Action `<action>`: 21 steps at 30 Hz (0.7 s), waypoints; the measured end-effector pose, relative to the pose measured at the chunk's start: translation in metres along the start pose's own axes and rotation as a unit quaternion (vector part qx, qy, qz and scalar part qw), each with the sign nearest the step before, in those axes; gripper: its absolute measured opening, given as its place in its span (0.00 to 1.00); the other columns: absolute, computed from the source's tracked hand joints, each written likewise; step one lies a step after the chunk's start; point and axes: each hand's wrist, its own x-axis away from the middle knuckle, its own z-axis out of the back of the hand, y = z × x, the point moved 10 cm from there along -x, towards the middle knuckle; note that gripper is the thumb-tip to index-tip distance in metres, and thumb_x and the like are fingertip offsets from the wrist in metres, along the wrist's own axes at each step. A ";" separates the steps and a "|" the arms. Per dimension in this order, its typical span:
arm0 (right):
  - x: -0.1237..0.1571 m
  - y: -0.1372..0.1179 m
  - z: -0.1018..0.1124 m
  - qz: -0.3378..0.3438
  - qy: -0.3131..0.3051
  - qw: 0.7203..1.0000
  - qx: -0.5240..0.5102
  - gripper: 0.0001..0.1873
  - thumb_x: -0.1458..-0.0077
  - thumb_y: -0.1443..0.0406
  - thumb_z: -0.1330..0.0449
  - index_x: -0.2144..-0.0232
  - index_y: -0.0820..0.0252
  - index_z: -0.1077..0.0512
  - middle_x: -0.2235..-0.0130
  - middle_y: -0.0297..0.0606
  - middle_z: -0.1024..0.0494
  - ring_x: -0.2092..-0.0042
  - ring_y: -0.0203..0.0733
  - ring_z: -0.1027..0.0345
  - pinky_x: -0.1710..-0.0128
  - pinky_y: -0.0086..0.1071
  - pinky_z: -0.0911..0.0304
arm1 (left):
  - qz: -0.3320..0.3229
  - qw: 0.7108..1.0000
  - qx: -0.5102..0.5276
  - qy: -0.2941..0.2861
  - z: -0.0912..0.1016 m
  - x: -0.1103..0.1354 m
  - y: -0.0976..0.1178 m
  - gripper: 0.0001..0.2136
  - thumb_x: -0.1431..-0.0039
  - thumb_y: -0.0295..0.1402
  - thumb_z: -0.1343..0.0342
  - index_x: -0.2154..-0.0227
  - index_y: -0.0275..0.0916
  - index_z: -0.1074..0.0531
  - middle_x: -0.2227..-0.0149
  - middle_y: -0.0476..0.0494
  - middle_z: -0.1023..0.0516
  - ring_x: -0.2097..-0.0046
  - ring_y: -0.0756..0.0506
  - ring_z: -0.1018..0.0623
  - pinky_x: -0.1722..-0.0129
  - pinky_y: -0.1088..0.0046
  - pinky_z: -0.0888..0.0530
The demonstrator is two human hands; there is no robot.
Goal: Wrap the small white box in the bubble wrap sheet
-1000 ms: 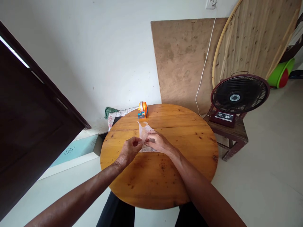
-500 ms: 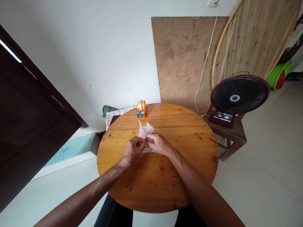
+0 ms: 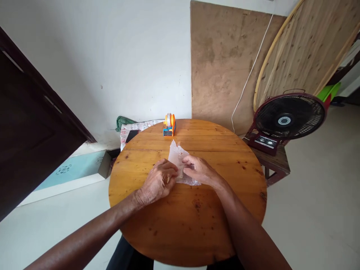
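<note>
While both bare hands meet near the middle of the round, varnished wooden tabletop (image 3: pixel 197 228), a crumpled, translucent whitish plastic wrapper (image 3: pixel 174 151) lies flat between and beneath their fingers, its torn-looking peak pointing toward the wall. The left hand (image 3: pixel 161 178) is curled at the wrapper's left side, fingertips bunched against it; whether its grip pinches the film, I cannot tell. The right hand (image 3: pixel 200 170) reaches over the wrapper's right part, its grip narrow but parted, with film showing between thumb and forefinger. Beyond the wrapper, well apart from the hands, an orange and blue tape dispenser (image 3: pixel 169 126) stands upright near the far edge. To the right, a dark red electric fan (image 3: pixel 289 117) sits on a brown wooden stool (image 3: pixel 277 165) beside the tabletop.
</note>
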 end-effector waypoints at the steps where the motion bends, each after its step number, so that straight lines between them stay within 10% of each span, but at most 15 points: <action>1: 0.000 0.002 0.002 -0.004 0.005 1.000 0.000 0.14 0.50 0.68 0.42 0.58 0.59 0.27 0.59 0.38 0.21 0.57 0.43 0.28 0.59 0.32 0.37 | -0.011 1.000 0.010 0.001 0.001 -0.001 0.001 0.10 0.52 0.19 0.48 0.71 0.37 0.25 0.64 0.43 0.22 0.60 0.43 0.27 0.57 0.63 0.29; 21: -0.011 0.037 0.001 -0.072 0.035 0.993 -0.084 0.09 0.52 0.61 0.40 0.71 0.63 0.27 0.73 0.32 0.27 0.72 0.34 0.37 0.71 0.28 0.43 | -0.094 0.995 0.017 0.034 -0.015 0.013 -0.008 0.17 0.45 0.22 0.51 0.54 0.37 0.28 0.54 0.40 0.26 0.54 0.41 0.32 0.52 0.61 0.31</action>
